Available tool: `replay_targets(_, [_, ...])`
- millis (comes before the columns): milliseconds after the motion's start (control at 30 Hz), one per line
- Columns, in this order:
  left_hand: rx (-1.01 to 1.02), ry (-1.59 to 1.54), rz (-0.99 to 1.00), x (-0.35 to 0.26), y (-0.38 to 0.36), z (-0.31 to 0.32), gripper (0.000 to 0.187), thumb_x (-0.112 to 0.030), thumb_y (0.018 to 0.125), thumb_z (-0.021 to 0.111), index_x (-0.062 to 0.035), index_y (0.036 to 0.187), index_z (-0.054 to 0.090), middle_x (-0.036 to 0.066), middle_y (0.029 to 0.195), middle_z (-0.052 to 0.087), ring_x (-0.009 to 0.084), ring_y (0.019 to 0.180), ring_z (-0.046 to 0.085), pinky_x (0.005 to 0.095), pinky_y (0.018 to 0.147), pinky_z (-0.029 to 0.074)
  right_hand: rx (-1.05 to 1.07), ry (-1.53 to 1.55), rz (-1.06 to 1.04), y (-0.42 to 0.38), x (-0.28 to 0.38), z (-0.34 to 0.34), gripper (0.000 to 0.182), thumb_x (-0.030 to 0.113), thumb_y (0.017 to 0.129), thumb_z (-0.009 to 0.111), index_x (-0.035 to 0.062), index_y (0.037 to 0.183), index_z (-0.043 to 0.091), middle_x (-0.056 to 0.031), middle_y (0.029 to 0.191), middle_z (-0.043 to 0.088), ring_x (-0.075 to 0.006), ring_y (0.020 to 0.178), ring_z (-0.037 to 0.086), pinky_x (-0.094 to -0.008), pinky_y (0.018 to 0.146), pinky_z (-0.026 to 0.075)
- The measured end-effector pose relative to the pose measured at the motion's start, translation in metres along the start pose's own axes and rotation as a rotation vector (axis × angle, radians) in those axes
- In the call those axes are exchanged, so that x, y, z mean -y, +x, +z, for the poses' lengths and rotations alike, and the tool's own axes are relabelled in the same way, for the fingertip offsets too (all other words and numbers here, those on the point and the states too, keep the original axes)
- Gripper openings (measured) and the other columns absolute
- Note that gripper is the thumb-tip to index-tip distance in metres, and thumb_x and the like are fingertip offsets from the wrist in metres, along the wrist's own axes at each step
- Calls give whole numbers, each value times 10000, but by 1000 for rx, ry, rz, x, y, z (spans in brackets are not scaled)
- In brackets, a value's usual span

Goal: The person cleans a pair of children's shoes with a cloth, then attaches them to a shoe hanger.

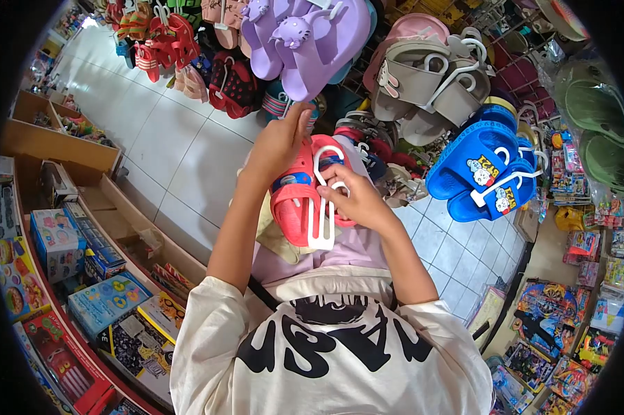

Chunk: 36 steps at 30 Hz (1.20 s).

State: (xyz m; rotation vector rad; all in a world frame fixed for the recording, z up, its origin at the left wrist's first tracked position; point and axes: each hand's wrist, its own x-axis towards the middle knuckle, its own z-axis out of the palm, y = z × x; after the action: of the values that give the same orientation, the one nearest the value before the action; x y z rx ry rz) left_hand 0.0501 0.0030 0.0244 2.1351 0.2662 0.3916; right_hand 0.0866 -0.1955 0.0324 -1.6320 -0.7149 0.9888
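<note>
A pair of red children's sandals (294, 216) with a blue patch on the strap hangs from a white plastic hanger (320, 228) in front of my body. My right hand (359, 199) is closed around the hanger, its fingers curled over the white plastic. Higher up, my left hand (278, 146) is raised, fingers and thumb pressed together at the lower tip of the purple slippers (305, 66). Whatever lies between those fingers is hidden. Part of the red pair lies behind my left wrist.
Grey slides (412, 79) and blue slides (474, 169) hang on the rack at right. Red sandals (173, 41) hang at upper left. Boxed toys (107, 301) fill shelves at left; packaged toys (550, 311) hang at lower right. White tiles (166, 128) cover the floor.
</note>
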Motion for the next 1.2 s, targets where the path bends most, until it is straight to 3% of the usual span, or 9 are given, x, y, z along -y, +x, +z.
replay_targets(200, [-75, 112, -57, 13, -4, -6, 284, -271, 1017, 407, -46, 1140, 529, 214, 726, 649, 409, 709, 637, 497, 633, 475, 59, 337, 107, -25, -6, 21, 264, 83, 915, 608, 12, 1098, 430, -78, 852, 569, -136, 515, 566, -257, 421, 449])
replay_targets(333, [-67, 68, -32, 30, -5, -10, 310, -274, 1017, 405, -24, 1138, 541, 206, 749, 659, 409, 745, 640, 487, 673, 483, 189, 319, 122, -51, 24, 20, 387, 19, 882, 629, 7, 1204, 414, -80, 852, 634, -143, 733, 647, -243, 548, 534])
replay_targets(433, [-6, -26, -49, 12, -8, -12, 310, -269, 1005, 431, -11, 1077, 588, 189, 815, 670, 385, 808, 640, 459, 739, 480, -83, 308, -85, -34, 23, -9, 482, -17, 836, 661, 4, 1277, 468, -59, 835, 664, -105, 757, 643, -233, 625, 531])
replay_targets(567, [-86, 184, 387, 18, -2, -4, 288, -268, 954, 515, -23, 931, 665, 162, 924, 662, 344, 926, 596, 417, 850, 444, -35, 354, -104, 23, 6, -60, 262, 75, 893, 624, -1, 1141, 587, -48, 882, 673, -105, 763, 635, -241, 664, 498])
replay_targets(667, [-91, 478, 161, -3, -24, -15, 260, -260, 911, 566, -40, 852, 692, 134, 1027, 629, 340, 968, 546, 393, 910, 402, 24, 366, 56, 60, -46, -54, 187, 151, 915, 631, 32, 1058, 610, -4, 817, 630, -63, 701, 601, -202, 617, 473])
replay_targets(767, [190, 252, -59, -10, -64, -28, 329, -366, 786, 719, -50, 875, 699, 162, 1197, 559, 359, 1022, 549, 436, 874, 443, -18, 399, 109, 51, -44, -45, 184, 219, 934, 617, 59, 1026, 614, 17, 796, 610, -41, 633, 541, -181, 577, 441])
replay_targets(900, [199, 80, -135, -44, -110, -29, 370, -363, 724, 786, -47, 902, 709, 219, 1334, 479, 410, 1236, 445, 462, 995, 398, -37, 455, 95, 45, -46, -39, 160, 205, 921, 633, 71, 1008, 619, 31, 799, 601, -32, 658, 538, -183, 584, 431])
replay_targets(1133, [225, 144, 51, -39, -127, -10, 252, -270, 686, 804, -72, 775, 676, 193, 1511, 297, 505, 1398, 144, 608, 1093, 218, 33, 481, 106, 40, -41, -59, 136, 186, 904, 649, 76, 980, 624, 47, 817, 608, -28, 671, 555, -190, 574, 435])
replay_targets(1200, [211, 254, 98, -39, -132, -7, 272, -263, 649, 820, -72, 733, 644, 162, 1532, 269, 506, 1407, 114, 640, 1087, 199, 39, 330, 154, 31, -25, -61, 246, 125, 880, 666, 67, 1105, 585, 37, 810, 614, -26, 653, 556, -178, 539, 427])
